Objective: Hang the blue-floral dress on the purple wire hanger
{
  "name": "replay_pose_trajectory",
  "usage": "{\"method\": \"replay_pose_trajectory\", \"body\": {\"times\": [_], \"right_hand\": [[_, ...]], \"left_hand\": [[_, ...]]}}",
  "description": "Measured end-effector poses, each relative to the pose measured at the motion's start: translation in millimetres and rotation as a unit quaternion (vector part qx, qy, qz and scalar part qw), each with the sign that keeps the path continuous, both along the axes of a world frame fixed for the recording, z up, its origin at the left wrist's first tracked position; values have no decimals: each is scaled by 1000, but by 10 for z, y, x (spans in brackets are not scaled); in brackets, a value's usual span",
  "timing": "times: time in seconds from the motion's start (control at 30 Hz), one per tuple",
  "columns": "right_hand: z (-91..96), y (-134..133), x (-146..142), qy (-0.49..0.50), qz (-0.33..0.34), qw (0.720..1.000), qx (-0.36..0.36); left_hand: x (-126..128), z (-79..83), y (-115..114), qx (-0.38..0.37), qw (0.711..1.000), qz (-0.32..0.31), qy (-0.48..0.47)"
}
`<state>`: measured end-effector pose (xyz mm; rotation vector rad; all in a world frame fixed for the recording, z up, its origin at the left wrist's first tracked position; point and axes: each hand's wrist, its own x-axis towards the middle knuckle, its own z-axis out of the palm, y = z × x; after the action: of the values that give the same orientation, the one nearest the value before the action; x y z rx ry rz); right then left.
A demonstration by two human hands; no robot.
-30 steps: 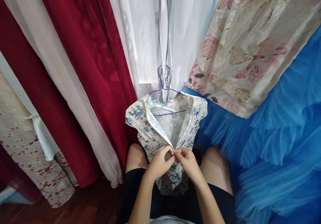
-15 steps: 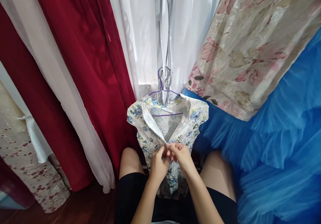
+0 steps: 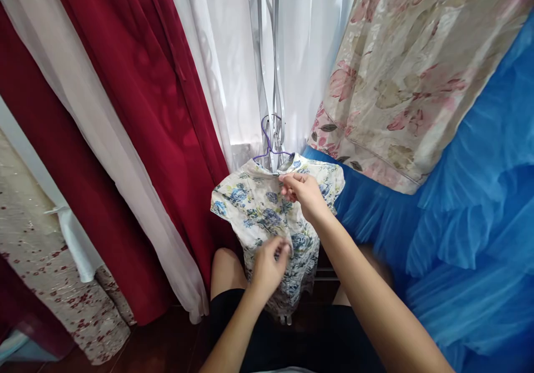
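A small white dress with blue flowers [image 3: 258, 211] hangs in front of me on a purple wire hanger [image 3: 267, 145], its front now closed. My right hand [image 3: 302, 192] is up at the collar, fingers pinched on the top of the dress's closure. Lower down, my left hand [image 3: 269, 264] pinches the fabric at the dress's waist. My knees show just below the dress.
Hanging garments surround the dress: a dark red gown [image 3: 137, 117] and pale sheer fabric [image 3: 83, 117] on the left, white curtains [image 3: 225, 55] behind, a floral brocade [image 3: 409, 72] and blue tulle [image 3: 467, 222] on the right. Dark wooden floor [image 3: 158, 345] lies below.
The dress front, open before, is now closed. My right hand has risen from the waist to the collar, while my left hand stays low on the fabric.
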<state>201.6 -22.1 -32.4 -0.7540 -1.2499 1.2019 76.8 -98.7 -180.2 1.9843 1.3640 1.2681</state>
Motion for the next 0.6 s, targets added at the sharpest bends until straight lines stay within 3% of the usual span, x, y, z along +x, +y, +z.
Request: {"method": "replay_pose_trajectory", "body": {"times": [0.13, 0.23, 0.33, 0.4, 0.5, 0.6], "right_hand": [[7, -134, 95, -65, 27, 996, 48], [36, -128, 139, -90, 22, 992, 84], [-76, -40, 110, -116, -36, 988, 98], [-239, 18, 60, -155, -66, 981, 95], [-516, 35, -8, -197, -56, 978, 49], [-680, -37, -47, -178, -3, 984, 14]], "left_hand": [[-196, 1016, 252, 209, 975, 72, -33], [-185, 1509, 400, 260, 961, 65, 68], [-98, 1692, 415, 285, 947, 64, 137], [-123, 1734, 405, 316, 938, 73, 120], [-454, 1735, 518, 335, 934, 124, -14], [-1006, 1584, 813, 274, 906, 178, -268]]}}
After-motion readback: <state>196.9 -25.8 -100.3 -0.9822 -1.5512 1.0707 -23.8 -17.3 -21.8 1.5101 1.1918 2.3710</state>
